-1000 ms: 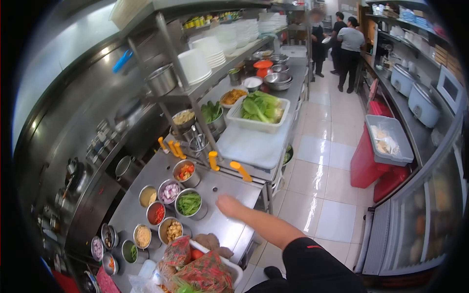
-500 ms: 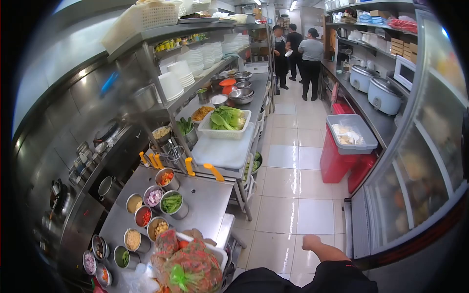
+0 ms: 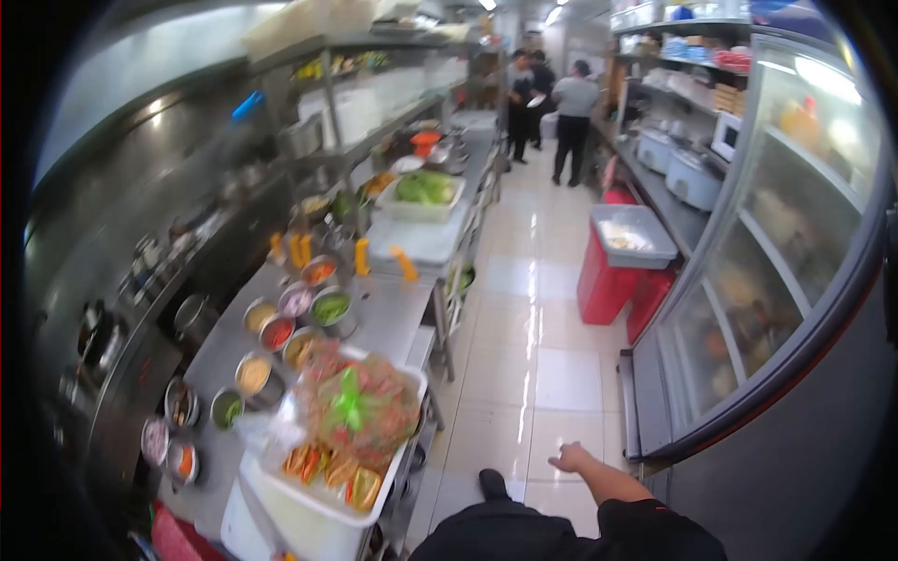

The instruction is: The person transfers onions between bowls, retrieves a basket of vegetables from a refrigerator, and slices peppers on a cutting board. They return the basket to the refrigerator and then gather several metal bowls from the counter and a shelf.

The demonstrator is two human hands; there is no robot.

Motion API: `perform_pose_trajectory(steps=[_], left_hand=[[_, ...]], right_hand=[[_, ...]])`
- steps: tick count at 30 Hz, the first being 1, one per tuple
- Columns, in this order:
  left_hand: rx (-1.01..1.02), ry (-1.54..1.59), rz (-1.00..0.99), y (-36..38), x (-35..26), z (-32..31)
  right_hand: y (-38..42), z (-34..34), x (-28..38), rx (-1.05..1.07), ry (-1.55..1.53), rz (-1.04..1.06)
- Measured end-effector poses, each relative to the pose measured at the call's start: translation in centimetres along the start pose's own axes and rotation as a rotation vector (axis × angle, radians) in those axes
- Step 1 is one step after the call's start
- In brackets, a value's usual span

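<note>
My right hand hangs at my side over the tiled floor, its fingers loosely apart and nothing visible in it. My left hand is out of view. On the steel counter to my left, a clear plastic bag of red and green pieces with a bright green tie rests on a white tray. Cut peppers lie in the tray beside the bag. A blurred knife lies on a white cutting board next to the tray.
Steel pots of chopped ingredients stand behind the tray. Further on is a bin of leafy greens. A glass-door fridge and a red bin line the right side. Several people stand down the aisle.
The view has moved forward and swung, showing more of the tray, cutting board and fridge. My right hand has loosened from a curled shape, and a foot now shows below.
</note>
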State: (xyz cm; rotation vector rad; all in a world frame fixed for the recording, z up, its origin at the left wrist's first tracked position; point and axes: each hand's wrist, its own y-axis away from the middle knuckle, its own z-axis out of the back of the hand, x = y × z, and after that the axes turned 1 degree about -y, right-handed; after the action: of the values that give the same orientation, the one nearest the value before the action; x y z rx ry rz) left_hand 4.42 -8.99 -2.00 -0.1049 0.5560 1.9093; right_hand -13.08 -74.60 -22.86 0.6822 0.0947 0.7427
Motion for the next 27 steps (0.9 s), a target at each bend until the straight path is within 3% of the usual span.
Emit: perform_pose_trajectory(steps=[1, 2, 4, 5, 7, 11, 17, 20, 23, 27], left_hand=[[-0.14, 0.184, -0.245, -5.2, 5.8, -4.9], [-0.158, 0.065, -0.126, -1.2, 2.1, -2.2], [-0.158, -0.003, -0.122, -0.6, 2.3, -1.9], [-0.13, -0.004, -0.076, 0.5, 1.4, -0.9], [-0.101, 0.009, -0.047, 1.5, 0.5, -0.3], [-0.114, 0.029, -0.075, 1.8, 0.9, -0.4], [-0.094, 0.01, -0.08, 2.2, 0.9, 0.0], [-0.225, 0.024, -0.115, 3.0, 0.7, 0.4], [-0.397, 0.095, -0.319, 5.6, -3.7, 3.8], [-0.404, 0.165, -0.677, 6.1, -10.6, 5.7]], right_hand=[[1.1, -0.1, 0.1, -0.069, -0.023, 0.047], [2.0, -0.6, -0.2, -0.122, -0.039, 0.111], [2.9, -0.2, -0.1, 0.14, 0.102, 0.102], [3.7, -0.3, 0.2, 0.134, 0.116, 0.114], [5.9, -1.1, -0.4, 0.095, 0.12, 0.115], [10.0, -0.5, 1.0, -0.164, -0.225, 0.045], [12.0, 4.8, 9.5, -0.252, -0.414, 0.284], [11.6, 6.1, 12.1, -0.3, -0.396, 0.49], [11.6, 7.0, 14.1, -0.3, -0.529, 0.576], [12.7, 8.6, 17.8, -0.33, -0.612, 0.749]])
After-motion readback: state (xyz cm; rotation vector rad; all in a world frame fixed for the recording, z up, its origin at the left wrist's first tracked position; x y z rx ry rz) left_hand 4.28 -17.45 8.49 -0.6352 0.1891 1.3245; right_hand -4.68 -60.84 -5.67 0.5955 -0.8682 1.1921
